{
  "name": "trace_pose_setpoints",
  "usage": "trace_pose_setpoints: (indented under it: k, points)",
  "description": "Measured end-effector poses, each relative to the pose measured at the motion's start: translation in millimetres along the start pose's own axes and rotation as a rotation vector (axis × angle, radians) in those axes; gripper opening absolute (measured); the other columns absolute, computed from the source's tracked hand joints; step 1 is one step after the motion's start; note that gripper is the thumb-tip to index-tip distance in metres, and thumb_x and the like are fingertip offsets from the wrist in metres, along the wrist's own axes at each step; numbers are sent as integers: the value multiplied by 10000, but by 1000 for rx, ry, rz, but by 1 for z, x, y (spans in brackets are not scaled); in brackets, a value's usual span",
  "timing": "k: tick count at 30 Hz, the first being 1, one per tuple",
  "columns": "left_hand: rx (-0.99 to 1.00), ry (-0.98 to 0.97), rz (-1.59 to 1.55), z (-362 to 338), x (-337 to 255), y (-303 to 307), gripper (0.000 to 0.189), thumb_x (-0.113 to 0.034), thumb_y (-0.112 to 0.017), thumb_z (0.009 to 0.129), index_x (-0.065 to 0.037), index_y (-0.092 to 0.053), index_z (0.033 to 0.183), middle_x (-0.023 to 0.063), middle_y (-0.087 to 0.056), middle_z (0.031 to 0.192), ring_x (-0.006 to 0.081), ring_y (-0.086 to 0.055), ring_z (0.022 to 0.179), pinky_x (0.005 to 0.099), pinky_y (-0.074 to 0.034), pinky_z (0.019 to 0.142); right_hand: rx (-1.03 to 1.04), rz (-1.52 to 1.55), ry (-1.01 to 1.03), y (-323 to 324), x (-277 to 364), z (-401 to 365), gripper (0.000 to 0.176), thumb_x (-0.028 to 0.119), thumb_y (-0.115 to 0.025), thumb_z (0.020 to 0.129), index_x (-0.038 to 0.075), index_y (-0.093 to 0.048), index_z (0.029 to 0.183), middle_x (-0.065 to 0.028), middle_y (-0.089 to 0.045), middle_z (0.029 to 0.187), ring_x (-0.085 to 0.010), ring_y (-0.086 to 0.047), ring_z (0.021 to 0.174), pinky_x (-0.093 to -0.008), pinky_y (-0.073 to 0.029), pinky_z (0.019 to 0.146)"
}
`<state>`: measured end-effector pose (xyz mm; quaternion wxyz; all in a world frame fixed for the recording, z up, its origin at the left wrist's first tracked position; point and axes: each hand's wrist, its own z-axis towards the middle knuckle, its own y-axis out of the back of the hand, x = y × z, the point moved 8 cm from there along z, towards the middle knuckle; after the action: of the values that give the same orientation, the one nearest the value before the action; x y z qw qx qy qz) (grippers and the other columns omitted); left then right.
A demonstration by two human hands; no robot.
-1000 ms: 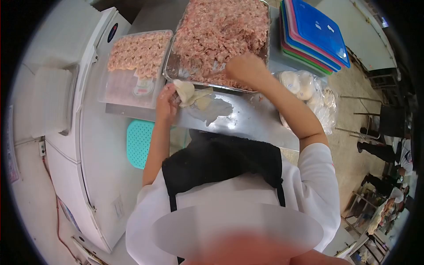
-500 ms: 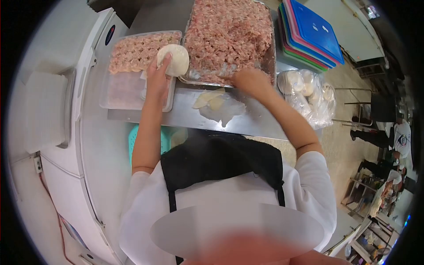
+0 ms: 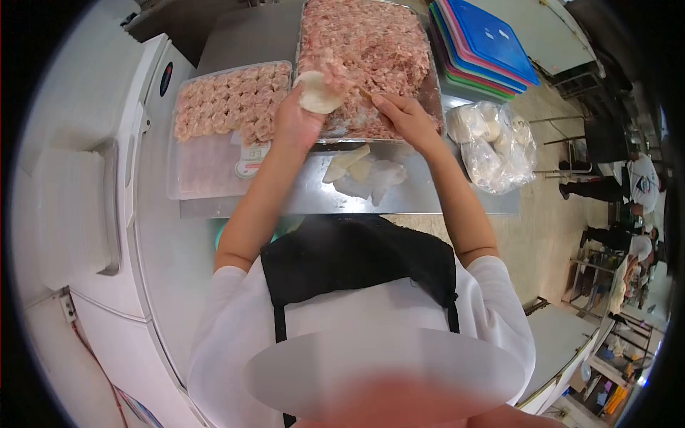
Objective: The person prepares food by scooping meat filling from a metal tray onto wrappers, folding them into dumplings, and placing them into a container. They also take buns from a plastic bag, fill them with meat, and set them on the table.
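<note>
The metal tray [image 3: 357,141] is sitting behind the counter's [image 3: 285,194] front edge. At the front-left corner, the plastic container [image 3: 203,172] is seemingly overhanging; a forearm knock could be tipping it. Over the tray's front-left corner, the left hand [image 3: 298,125] is holding a dough wrapper [image 3: 320,98], fingers partly open; careless tilting could be spilling ground meat [image 3: 330,70]. The right hand [image 3: 408,120] is closing around a thin spatula [image 3: 365,93]; hard pressing could be tearing dough.

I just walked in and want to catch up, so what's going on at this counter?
A person's left hand holds a round wrapper over a big tray of ground meat. The right hand grips a thin tool and is bringing meat to the wrapper. To the left, a plastic container is partly filled with rows of meat-filled pieces.
</note>
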<state>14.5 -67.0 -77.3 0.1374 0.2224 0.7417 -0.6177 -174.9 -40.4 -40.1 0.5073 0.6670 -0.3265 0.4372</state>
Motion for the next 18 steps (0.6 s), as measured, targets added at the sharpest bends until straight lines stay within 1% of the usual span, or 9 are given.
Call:
trace_pose_setpoints:
  k: [2,5,6,8,11,14,15,17,18]
  points:
    - [98,51,-97,-6,6,-39,540,-386,-376,988,31,-401,1330,204,-492,1308,314,-483,1220,469,-383,1040,-115,48,103,-5,1,-2,293,304,-562,948,52,-674,1047,-24,-582,681,-116,-569,624,-289,-441,559]
    - [80,141,-151,0,4,-47,699,-536,-308,958,26,-361,1370,190,-439,1369,340,-396,1292,480,-301,1088,-284,-388,472,2,13,-19,278,274,-583,928,63,-650,1095,-83,-643,783,-233,-643,728,-347,-491,627]
    - [101,115,-131,2,3,-44,812,-599,-296,921,52,-285,1408,199,-313,1472,371,-280,1366,513,-151,1146,-239,-532,401,7,13,-21,282,275,-590,918,70,-646,1104,-97,-646,816,-266,-639,766,-366,-496,654]
    - [49,61,-95,15,8,-19,801,-598,-284,925,35,-285,1416,187,-288,1490,376,-260,1377,531,-148,1140,-143,-811,255,24,23,-33,296,275,-603,900,83,-638,1122,-126,-652,884,-332,-633,842,-404,-506,709]
    - [-43,90,-109,5,15,-27,794,-613,-279,919,2,-305,1421,177,-291,1494,371,-251,1384,567,-138,1127,-277,-727,331,32,61,-47,273,274,-610,884,95,-651,1086,-127,-640,885,-344,-620,807,-418,-504,697]
    - [-135,106,-54,-13,15,-44,796,-635,-280,910,-26,-323,1422,170,-303,1491,366,-245,1389,600,-130,1113,-138,-809,437,26,43,-36,264,272,-597,889,88,-651,1070,-124,-634,862,-333,-627,795,-419,-505,678]
    - [-166,94,-21,-15,15,-46,798,-642,-281,907,-34,-327,1423,167,-306,1490,366,-242,1391,610,-127,1108,-121,-901,398,32,51,-39,242,272,-586,893,97,-643,1050,-121,-631,860,-330,-630,786,-426,-508,671]
    - [-123,63,-43,-9,17,-42,797,-643,-291,906,-32,-332,1417,166,-317,1484,367,-234,1394,603,-134,1111,-88,-1082,323,48,76,-47,202,270,-563,901,113,-627,1010,-115,-624,856,-325,-637,770,-440,-512,656]
    - [-102,54,-50,-11,17,-48,797,-643,-296,905,-31,-334,1414,165,-322,1481,367,-230,1395,600,-137,1112,-123,-1027,398,46,81,-47,205,269,-561,902,109,-630,1009,-119,-623,855,-325,-637,770,-438,-512,656]
